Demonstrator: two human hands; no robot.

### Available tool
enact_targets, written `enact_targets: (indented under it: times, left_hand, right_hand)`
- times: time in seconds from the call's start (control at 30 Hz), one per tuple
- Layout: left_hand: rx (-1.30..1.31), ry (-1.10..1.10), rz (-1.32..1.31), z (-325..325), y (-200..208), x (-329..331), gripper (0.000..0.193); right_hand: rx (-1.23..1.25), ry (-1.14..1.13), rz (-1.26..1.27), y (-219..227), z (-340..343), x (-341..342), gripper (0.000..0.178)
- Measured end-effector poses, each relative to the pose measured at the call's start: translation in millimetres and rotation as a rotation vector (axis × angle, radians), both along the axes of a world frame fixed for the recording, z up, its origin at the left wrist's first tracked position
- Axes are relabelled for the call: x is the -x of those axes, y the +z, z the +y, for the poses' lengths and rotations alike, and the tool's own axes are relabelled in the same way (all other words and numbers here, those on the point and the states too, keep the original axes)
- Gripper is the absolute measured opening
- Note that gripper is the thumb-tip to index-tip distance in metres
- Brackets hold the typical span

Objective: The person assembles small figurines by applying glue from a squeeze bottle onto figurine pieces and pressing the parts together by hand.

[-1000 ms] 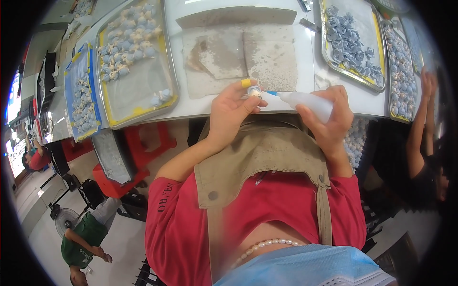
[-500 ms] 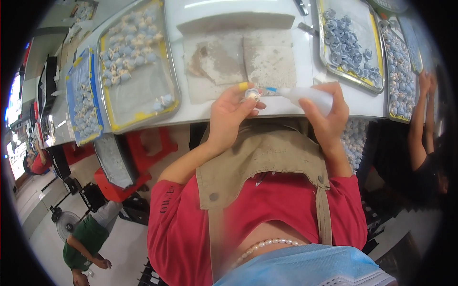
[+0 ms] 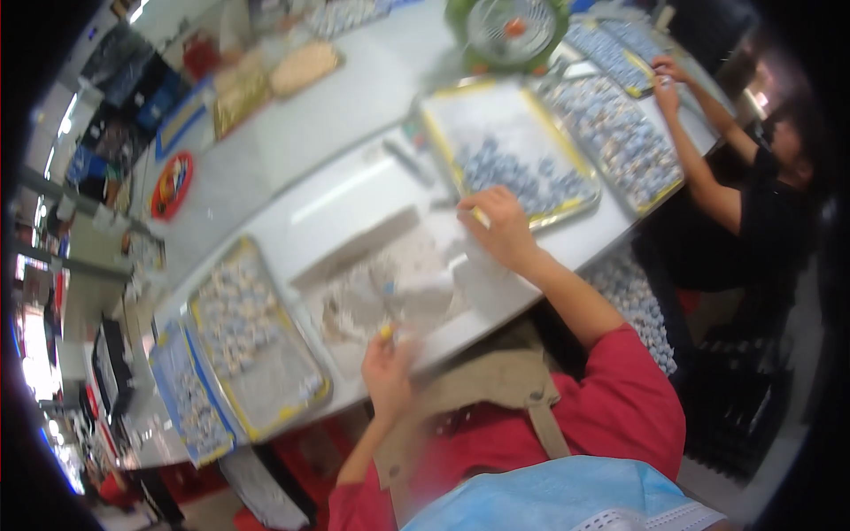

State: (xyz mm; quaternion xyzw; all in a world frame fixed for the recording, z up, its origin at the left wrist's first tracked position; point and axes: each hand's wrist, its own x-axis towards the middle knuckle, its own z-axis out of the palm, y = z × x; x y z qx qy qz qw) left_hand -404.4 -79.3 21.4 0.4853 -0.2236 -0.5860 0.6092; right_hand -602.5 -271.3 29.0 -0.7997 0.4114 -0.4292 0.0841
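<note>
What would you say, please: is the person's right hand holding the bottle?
No, the bottle lies on the cardboard, apart from the right hand by the tray of blue-grey pieces.

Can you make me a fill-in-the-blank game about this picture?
1. The tray nearest the right hand has a ____ border inside its metal rim.
2. The squeeze bottle near the left hand has a ____ tip.
3. The fan has a ____ frame.
4. The person's right sleeve is ____.

Missing words: yellow, blue, green, red.
</note>
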Motion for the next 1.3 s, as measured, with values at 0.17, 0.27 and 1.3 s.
enact_targets:
  times: [0.17, 0.27, 1.3]
  left_hand:
    - [0.029, -0.070, -0.024, 5.0, 3.7, 7.6, 0.031]
    - [0.050, -0.047, -0.004, 4.0, 4.7, 11.6, 0.032]
    - [0.020, -0.078, 0.050, -9.1, 7.6, 4.5, 0.031]
  right_hand:
    - [-0.171, 0.076, 0.439, 4.3, -23.0, 23.2, 0.012]
    - [-0.137, 0.076, 0.567, 13.5, -19.5, 28.8, 0.014]
    - [-0.336, 0.219, -0.178, 38.8, 13.7, 20.8, 0.021]
